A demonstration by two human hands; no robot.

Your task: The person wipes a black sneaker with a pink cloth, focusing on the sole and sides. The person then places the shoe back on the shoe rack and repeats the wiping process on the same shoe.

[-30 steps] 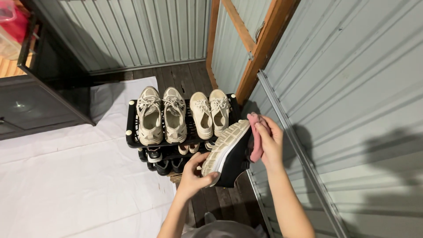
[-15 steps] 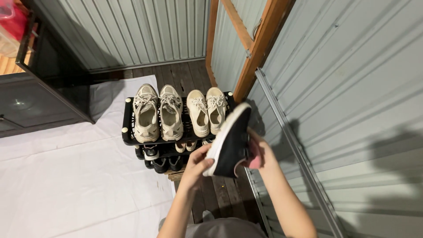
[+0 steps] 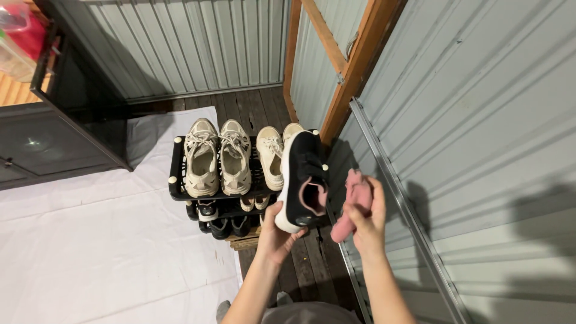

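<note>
My left hand (image 3: pixel 275 231) grips the heel end of a black sneaker (image 3: pixel 303 179) with a white sole and pink lining, held upright with its opening facing me. It hangs just right of a black shoe rack (image 3: pixel 176 180) and hides part of a cream shoe there. My right hand (image 3: pixel 367 219) holds a pink cloth (image 3: pixel 354 201) a little to the right of the sneaker, apart from it.
The rack's top shelf carries two pairs of cream sneakers (image 3: pixel 219 157); dark shoes (image 3: pixel 223 223) sit on lower shelves. A white sheet (image 3: pixel 102 240) covers the floor at left. A dark cabinet (image 3: pixel 54 126) stands at left. Corrugated metal wall (image 3: pixel 480 150) and a wooden door frame (image 3: pixel 351 66) close the right side.
The sneaker has been turned from sole-up to opening-up and now stands upright. My right hand with the pink cloth has come off the shoe and moved right.
</note>
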